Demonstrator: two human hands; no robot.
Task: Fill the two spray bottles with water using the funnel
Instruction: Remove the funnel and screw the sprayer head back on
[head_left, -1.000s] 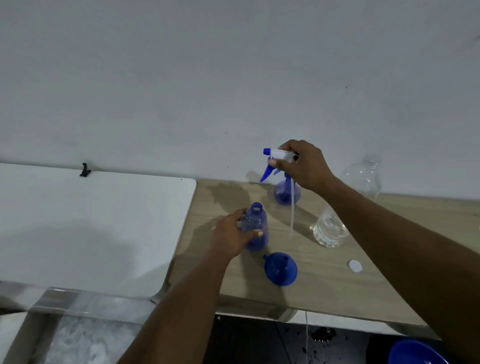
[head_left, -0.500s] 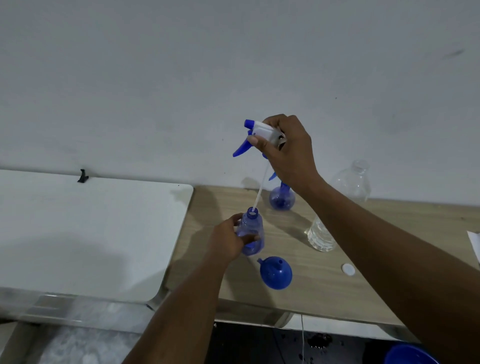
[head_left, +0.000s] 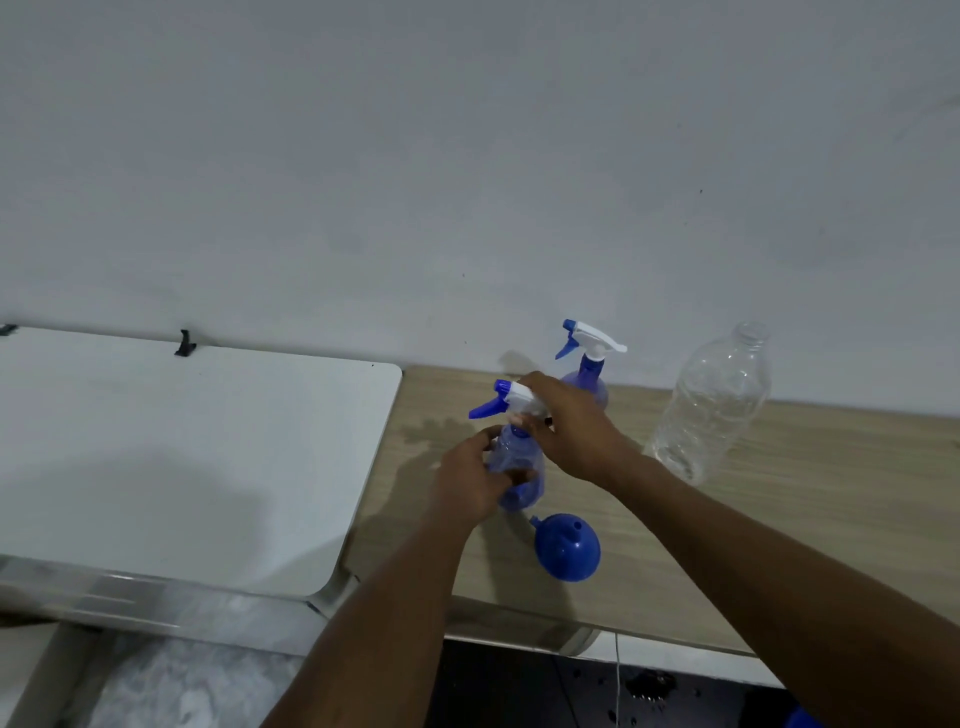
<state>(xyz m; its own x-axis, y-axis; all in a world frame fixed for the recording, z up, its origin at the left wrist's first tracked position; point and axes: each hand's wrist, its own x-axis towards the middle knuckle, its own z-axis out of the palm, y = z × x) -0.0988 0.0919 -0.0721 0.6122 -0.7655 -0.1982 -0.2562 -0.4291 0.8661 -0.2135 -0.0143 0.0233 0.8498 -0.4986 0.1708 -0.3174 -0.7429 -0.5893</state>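
Left hand (head_left: 470, 480) grips the translucent blue bottle (head_left: 519, 467); right hand (head_left: 569, 428) pinches its white plastic trigger head (head_left: 511, 397).

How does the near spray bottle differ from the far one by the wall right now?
The near spray bottle is gripped by the left hand at its body, with the right hand on its spray head; the far spray bottle stands untouched. The near one sits beside the funnel, the far one against the wall. Both are translucent blue, upright, with white-and-blue trigger heads on top.
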